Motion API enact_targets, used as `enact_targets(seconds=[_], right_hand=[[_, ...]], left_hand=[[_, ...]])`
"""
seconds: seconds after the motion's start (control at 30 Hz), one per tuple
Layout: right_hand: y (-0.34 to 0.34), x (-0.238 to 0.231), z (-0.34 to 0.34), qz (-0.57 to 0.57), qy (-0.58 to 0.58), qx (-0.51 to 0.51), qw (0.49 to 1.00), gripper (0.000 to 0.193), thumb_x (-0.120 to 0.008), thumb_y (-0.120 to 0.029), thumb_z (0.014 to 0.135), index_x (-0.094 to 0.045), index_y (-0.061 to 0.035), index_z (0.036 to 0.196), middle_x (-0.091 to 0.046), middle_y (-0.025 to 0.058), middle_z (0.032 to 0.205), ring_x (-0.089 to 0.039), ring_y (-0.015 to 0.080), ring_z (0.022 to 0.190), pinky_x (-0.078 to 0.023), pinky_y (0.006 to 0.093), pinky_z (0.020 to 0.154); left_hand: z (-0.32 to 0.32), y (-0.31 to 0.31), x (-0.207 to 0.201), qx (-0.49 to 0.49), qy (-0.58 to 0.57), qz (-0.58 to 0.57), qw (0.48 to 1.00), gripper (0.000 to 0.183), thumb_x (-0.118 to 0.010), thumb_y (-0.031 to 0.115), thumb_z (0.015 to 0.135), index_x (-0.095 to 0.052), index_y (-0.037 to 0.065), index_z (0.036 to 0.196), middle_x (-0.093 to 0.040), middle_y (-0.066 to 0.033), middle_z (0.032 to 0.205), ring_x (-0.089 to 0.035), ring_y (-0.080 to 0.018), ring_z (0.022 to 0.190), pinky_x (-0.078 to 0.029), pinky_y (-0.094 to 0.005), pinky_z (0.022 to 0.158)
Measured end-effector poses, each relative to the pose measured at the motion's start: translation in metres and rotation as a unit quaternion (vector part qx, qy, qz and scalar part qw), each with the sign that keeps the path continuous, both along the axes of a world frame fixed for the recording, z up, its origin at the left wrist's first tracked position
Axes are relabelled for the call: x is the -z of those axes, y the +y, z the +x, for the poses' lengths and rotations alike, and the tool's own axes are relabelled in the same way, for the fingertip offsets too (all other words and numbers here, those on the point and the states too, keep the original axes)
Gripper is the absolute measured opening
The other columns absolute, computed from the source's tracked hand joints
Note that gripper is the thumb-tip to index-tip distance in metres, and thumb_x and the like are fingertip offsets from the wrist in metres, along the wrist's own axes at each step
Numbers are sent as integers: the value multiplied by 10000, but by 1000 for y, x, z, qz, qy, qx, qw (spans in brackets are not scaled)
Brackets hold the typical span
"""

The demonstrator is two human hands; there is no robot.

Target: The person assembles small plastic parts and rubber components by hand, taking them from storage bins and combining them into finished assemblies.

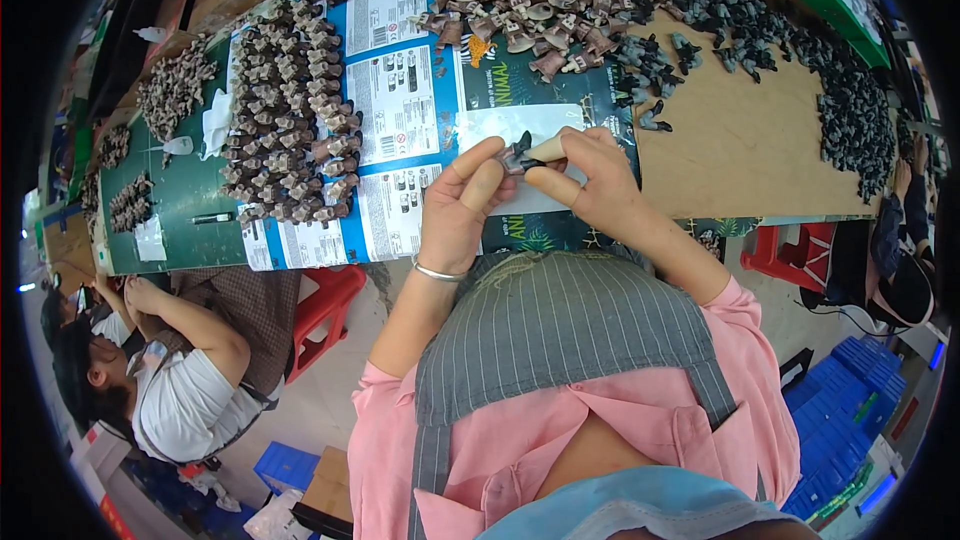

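Note:
Just above the table's near edge, both my hands meet around a small grey-and-black plastic figure part [518,156]. My left hand [456,208] grips it from the left between thumb and fingers, and a silver bangle circles that wrist. From the right, my right hand [598,178] pinches the dark end of the same part. Tan covers appear to wrap several fingertips. Beneath the hands lies a whitish sheet [560,120]. Beyond them is a heap of brown figure torsos [530,15], with loose grey-and-black leg parts [650,70] at its right.
Rows of brown figures [290,120] stand on printed sheets [395,105] to the left. Brown cardboard [730,160] covers the table's right, with a dark heap of parts [858,135]. A co-worker [190,370] sits at the left, near a red stool [325,315]. Blue crates [845,420] stand behind right.

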State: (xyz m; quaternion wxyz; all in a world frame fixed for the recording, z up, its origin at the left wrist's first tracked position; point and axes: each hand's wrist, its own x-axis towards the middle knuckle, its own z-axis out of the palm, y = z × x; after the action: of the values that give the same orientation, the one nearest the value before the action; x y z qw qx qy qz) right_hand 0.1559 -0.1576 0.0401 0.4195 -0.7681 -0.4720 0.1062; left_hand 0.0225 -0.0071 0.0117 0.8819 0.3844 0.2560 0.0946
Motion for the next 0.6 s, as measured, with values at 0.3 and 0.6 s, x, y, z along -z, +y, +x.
enact_targets(seconds=[0.3,0.6], right_hand=[[31,18,-15,81,-235,3,969,143,-694,-200,831,-639,-106,923,-590,18,792,-584,186,681,-387,323,658],[52,2,-6,98,-159,-70,980,162,-700,-219,818,-631,-127,933,-580,30,817,-611,207,733,-422,333,639]], left_hand=[[6,9,-13,-145,-60,211,965,500,-700,-15,849,-542,28,1321,-686,-85,1131,-661,-169,1000,-540,-299,857],[-4,34,9,34,39,605,795,350,-746,59,791,-664,44,1132,-692,-142,1041,-685,-263,883,-543,-319,750]])
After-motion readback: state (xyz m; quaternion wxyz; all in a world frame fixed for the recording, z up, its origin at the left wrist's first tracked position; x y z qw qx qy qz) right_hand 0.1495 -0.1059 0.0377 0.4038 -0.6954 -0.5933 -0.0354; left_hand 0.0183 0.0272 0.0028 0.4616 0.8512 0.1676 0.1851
